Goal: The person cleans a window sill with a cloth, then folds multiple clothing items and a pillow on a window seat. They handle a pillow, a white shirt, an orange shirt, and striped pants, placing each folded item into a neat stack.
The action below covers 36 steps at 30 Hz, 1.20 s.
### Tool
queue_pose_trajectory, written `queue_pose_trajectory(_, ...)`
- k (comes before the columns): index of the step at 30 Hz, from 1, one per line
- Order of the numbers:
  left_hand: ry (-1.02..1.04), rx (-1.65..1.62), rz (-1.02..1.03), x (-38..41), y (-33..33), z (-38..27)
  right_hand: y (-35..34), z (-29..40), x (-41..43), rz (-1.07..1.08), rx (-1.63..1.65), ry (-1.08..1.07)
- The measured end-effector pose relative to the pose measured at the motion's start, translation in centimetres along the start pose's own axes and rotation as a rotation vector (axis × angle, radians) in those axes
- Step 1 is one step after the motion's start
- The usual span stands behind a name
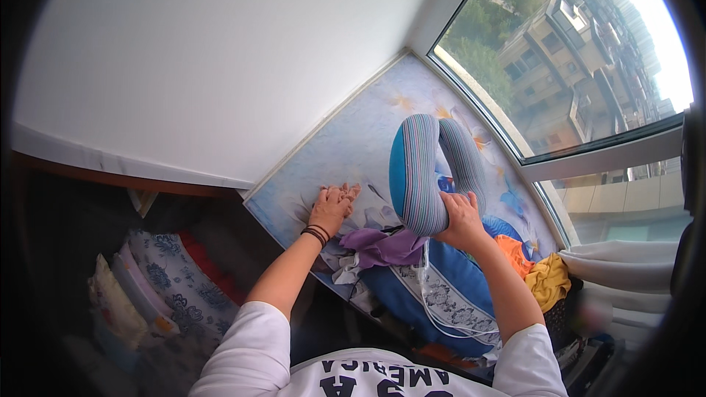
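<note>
My right hand (462, 220) grips the lower end of a striped U-shaped neck pillow (422, 176) with a teal side panel, held up over the window sill. The fingers of my left hand (330, 210) are closed around a small crumpled peach-coloured cloth (349, 193) on the flower-patterned sill surface (309, 165). Between and below my hands lie a purple cloth (389, 247) and a blue textile with a patterned white band (458, 270). A white cord (427, 303) runs down over the blue textile.
Orange (512, 255) and yellow (549, 282) cloths lie at the right, beside a white curtain (618, 264). A window (551, 55) borders the sill, with a white wall (220, 66) opposite. Lower left, folded patterned bedding (182, 275) sits in a dark space.
</note>
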<state>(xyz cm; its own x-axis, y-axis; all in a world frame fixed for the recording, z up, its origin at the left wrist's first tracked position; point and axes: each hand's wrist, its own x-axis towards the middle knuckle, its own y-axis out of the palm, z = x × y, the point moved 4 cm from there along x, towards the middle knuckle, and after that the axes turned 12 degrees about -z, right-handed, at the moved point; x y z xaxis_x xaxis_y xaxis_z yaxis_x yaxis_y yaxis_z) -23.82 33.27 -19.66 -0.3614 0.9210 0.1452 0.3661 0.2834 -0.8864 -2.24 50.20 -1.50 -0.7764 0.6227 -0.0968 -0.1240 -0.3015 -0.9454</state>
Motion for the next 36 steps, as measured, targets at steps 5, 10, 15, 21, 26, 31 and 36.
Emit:
queue_pose_trajectory(5,0.113,-0.058,0.142,-10.6,-3.3,0.9,4.3,5.3,3.7,0.011,-0.013,-0.057)
queue_pose_trajectory(10,-0.127,-0.329,0.131,-15.0,-5.9,-0.2,10.3,11.9,5.0,0.055,0.047,-0.176)
queue_pose_trajectory(15,-0.199,-0.492,0.154,-15.9,-5.7,-3.9,15.3,15.3,4.0,0.177,-0.080,-0.488)
queue_pose_trajectory(21,-0.219,-0.572,0.078,-14.0,-4.2,-4.3,19.5,15.9,4.1,0.018,-0.124,-0.530)
queue_pose_trajectory(26,-0.469,-0.774,0.316,-14.5,-3.1,-2.1,15.6,17.6,0.3,0.183,-0.063,-0.245)
queue_pose_trajectory(31,-0.425,-0.836,0.506,-14.3,-3.7,-3.6,10.5,11.3,-10.8,-0.235,0.185,0.076)
queue_pose_trajectory(36,-0.135,-0.515,0.255,-11.3,-4.6,-7.4,1.3,0.9,-28.6,-0.660,0.064,0.626)
